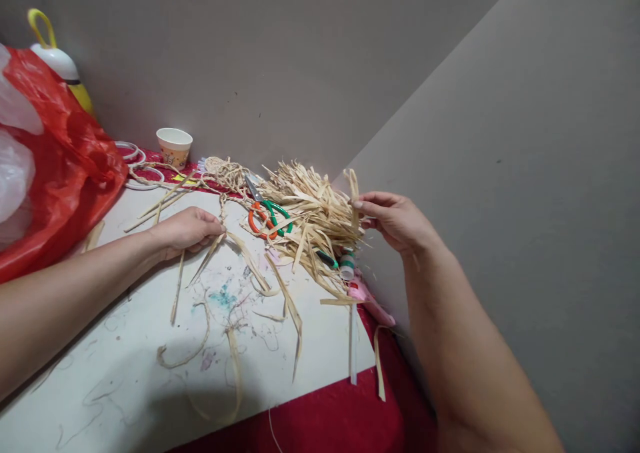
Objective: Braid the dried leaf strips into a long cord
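My left hand (193, 232) is closed in a pinch on a braided straw cord (223, 206), with loose flat strand ends (245, 253) trailing below the fingertips. My right hand (393, 216) pinches a dry straw strip (353, 186), whose upper end is bent over, at the right edge of a large heap of straw strips (310, 200). Between the hands, scissors (270, 218) with one orange and one green handle lie against the heap, blades toward the back. A coil of braided cord (227, 172) rests behind them.
A paper cup (175, 148) stands at the back near white rings (145, 176). Red and white plastic bags (75, 146) and a yellow-and-white bottle (60, 63) fill the left. Walls (525, 173) close off the back and right. Loose strips lie on the white board (150, 393) over red cloth (320, 416).
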### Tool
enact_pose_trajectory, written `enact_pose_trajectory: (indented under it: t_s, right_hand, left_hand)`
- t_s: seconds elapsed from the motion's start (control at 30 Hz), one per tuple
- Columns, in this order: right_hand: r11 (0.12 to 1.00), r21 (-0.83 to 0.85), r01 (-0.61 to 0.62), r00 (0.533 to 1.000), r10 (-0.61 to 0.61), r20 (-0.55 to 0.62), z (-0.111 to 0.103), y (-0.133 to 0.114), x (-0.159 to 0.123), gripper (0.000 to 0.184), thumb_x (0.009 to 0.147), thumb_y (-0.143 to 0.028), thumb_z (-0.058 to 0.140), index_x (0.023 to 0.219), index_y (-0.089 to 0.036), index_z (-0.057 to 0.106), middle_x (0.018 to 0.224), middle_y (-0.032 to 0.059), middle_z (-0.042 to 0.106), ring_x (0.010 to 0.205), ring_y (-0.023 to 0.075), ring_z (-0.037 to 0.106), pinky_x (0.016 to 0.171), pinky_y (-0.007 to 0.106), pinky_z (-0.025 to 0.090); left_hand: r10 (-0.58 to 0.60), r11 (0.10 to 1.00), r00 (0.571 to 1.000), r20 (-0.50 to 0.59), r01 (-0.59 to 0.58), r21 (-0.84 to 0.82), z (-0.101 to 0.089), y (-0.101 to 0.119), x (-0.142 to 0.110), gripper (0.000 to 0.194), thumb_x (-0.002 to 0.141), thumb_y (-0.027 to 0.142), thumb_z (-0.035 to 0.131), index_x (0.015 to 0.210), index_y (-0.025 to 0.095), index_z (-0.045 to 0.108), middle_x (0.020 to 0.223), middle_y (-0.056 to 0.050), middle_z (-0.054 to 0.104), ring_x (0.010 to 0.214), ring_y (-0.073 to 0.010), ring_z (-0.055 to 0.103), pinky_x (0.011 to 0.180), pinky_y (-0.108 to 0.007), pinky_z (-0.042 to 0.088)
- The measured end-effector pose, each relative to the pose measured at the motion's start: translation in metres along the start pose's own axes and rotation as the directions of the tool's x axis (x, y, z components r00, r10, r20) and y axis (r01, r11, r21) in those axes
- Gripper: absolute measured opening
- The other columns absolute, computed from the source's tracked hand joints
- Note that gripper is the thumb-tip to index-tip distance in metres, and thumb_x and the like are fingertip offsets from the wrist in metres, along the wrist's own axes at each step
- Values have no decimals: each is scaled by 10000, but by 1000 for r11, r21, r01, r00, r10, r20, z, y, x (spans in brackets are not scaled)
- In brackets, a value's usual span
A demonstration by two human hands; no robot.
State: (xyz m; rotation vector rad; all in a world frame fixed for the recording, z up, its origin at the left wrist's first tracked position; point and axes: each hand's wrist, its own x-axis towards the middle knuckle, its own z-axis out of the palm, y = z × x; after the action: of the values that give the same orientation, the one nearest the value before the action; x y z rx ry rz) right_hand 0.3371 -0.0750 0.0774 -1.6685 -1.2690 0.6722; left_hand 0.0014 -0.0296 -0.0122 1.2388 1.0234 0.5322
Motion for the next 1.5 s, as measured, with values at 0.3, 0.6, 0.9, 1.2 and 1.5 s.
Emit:
enact_pose_trajectory:
  t_s: [0.3,0.6,0.9,1.2,1.5]
  right_hand:
    - [683,-710,173,973,-232,13,5,21,2,337,704,-191,553,984,-164,739,868,98,715,709,190,607,652,303,450]
    - [497,-734,464,881,-349,320,72,17,-9,361,811,-286,503,1102,-186,692,873,73,725,744,193,640,645,268,440]
    - [419,-811,407,910,-266,319,81,9,1,213,773,-256,504,802,-170,698,746,73,685,646,165,565,573,250,350]
    - [764,-626,157,895,158,417,44,9,-10,213,705,-319,567,565,-162,535,474,-31,466,437,85,393,443,218,285]
    - [763,-484,428,897,-295,329,67,13,-7,244,735,-203,569,922,-116,700,802,61,666,616,127,532,584,251,421]
  left_hand:
    - [-8,1000,1000,-14,8,-7,1,2,-2,315,757,171,624,483,158,467,367,59,351,309,-26,235,358,-208,115]
    - [-5,1000,1000,-19,5,10,2,3,0,323,789,162,586,482,151,488,378,54,356,316,-30,243,359,-208,125]
    - [-15,1000,1000,-13,15,-6,0,0,0,328,783,175,599,489,157,453,369,61,348,302,-23,228,351,-204,113]
    - [-11,1000,1000,-12,11,25,0,1,1,330,810,157,557,496,153,455,372,61,343,309,-25,230,357,-210,112]
    - [5,1000,1000,-11,-5,31,1,0,1,342,813,140,550,487,152,447,390,55,355,325,-29,243,364,-210,123]
